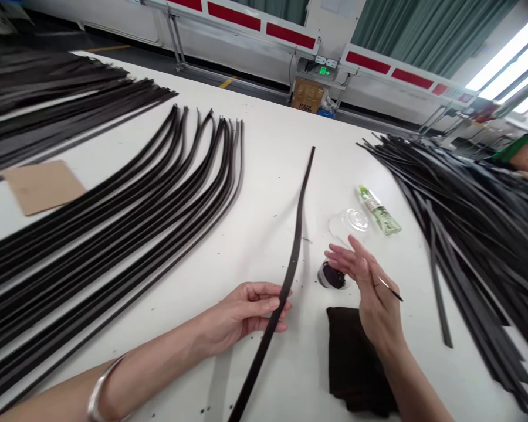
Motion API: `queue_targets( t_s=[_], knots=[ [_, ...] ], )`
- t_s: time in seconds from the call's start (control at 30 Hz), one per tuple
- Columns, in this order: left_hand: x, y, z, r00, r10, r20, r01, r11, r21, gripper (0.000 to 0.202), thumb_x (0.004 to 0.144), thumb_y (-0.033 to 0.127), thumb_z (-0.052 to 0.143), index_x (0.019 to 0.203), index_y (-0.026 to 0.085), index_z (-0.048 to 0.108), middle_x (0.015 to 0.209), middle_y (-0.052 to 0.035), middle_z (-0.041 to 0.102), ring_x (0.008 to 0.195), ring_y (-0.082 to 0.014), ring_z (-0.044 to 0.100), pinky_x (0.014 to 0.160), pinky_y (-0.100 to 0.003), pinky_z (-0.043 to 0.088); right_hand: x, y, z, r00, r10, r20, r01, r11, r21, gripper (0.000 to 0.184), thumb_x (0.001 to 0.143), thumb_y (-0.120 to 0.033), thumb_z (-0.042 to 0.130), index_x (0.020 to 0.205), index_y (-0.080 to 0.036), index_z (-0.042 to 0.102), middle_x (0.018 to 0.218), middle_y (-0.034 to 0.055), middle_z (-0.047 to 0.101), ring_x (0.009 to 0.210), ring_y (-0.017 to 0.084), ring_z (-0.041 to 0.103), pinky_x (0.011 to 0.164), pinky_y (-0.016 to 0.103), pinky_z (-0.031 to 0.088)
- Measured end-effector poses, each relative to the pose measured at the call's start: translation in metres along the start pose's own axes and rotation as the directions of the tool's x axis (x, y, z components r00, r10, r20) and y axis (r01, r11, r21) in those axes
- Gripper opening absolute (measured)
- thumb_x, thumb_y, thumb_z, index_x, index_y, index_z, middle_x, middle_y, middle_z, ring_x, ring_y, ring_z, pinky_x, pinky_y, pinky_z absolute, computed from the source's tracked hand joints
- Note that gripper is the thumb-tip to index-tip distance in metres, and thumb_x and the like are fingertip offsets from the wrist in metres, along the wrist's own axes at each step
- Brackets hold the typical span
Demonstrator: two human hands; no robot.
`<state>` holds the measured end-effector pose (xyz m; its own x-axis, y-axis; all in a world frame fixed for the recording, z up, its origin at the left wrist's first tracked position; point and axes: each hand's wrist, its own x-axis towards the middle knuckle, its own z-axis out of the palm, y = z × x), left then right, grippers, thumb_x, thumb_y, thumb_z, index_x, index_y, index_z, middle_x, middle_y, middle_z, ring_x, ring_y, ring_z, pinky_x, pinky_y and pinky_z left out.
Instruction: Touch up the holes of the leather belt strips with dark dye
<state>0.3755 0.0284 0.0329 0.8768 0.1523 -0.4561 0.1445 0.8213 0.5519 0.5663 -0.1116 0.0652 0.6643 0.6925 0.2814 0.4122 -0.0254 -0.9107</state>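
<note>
My left hand (246, 313) grips a long, narrow dark leather strip (297, 246) near its middle, and the strip runs up the white table and down past the bottom of the view. My right hand (372, 287) pinches a thin brush (389, 288) with a dark tip, its other fingers spread. Just left of that hand stands a small open pot of dark paste (332, 275). Beyond it lie a clear plastic lid (349, 224) and a green-and-white tube (378, 211). A folded dark cloth (352, 363) lies below my right hand.
Many dark strips lie fanned in rows (114, 205) on the white table (264, 146), with a cardboard square (41, 186) beside them. A large heap of strips (466, 234) fills the right side. A co-worker's green sleeve (525, 149) shows at the far right.
</note>
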Motion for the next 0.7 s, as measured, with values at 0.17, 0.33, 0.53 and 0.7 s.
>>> queue_targets(
  t_s=[0.17, 0.33, 0.53, 0.7],
  knots=[
    [0.001, 0.001, -0.003, 0.997, -0.027, -0.071, 0.030, 0.999, 0.043, 0.020, 0.078, 0.018, 0.078, 0.097, 0.017, 0.071, 0.093, -0.0058, 0.073, 0.081, -0.0145, 0.066, 0.081, -0.034, 0.059, 0.001, 0.017, -0.020, 0.989, -0.142, -0.033, 0.119, 0.921, -0.372, 0.033, 0.100, -0.031, 0.040, 0.086, -0.019, 0.067, 0.073, 0.0016, 0.064, 0.069, 0.014, 0.059, 0.064, 0.029, 0.049],
    [0.002, 0.003, -0.002, 0.997, -0.034, -0.063, 0.038, 0.997, 0.062, 0.018, 0.079, 0.019, 0.077, 0.097, 0.017, 0.072, 0.091, -0.0051, 0.073, 0.079, -0.0139, 0.065, 0.080, -0.032, 0.059, 0.004, 0.030, -0.013, 0.946, -0.310, 0.097, 0.313, 0.789, -0.530, 0.031, 0.100, -0.020, 0.039, 0.073, -0.020, 0.055, 0.064, 0.0006, 0.057, 0.069, 0.015, 0.052, 0.063, 0.028, 0.045],
    [0.003, 0.004, 0.000, 0.997, -0.035, -0.063, 0.039, 0.997, 0.063, 0.018, 0.078, 0.019, 0.078, 0.095, 0.016, 0.073, 0.089, -0.0048, 0.073, 0.079, -0.0143, 0.065, 0.079, -0.032, 0.059, 0.004, 0.036, -0.011, 0.945, -0.298, 0.131, 0.319, 0.767, -0.556, 0.028, 0.098, -0.018, 0.043, 0.073, -0.020, 0.054, 0.066, 0.0009, 0.058, 0.072, 0.015, 0.051, 0.065, 0.028, 0.044],
    [0.001, 0.004, -0.002, 0.997, -0.038, -0.069, 0.043, 0.997, 0.070, 0.018, 0.078, 0.019, 0.078, 0.096, 0.016, 0.072, 0.091, -0.0055, 0.073, 0.080, -0.0149, 0.065, 0.079, -0.032, 0.059, 0.004, 0.038, -0.010, 0.949, -0.279, 0.151, 0.313, 0.752, -0.580, 0.029, 0.099, -0.019, 0.043, 0.072, -0.020, 0.053, 0.066, 0.0018, 0.057, 0.073, 0.016, 0.050, 0.066, 0.029, 0.042]
  ],
)
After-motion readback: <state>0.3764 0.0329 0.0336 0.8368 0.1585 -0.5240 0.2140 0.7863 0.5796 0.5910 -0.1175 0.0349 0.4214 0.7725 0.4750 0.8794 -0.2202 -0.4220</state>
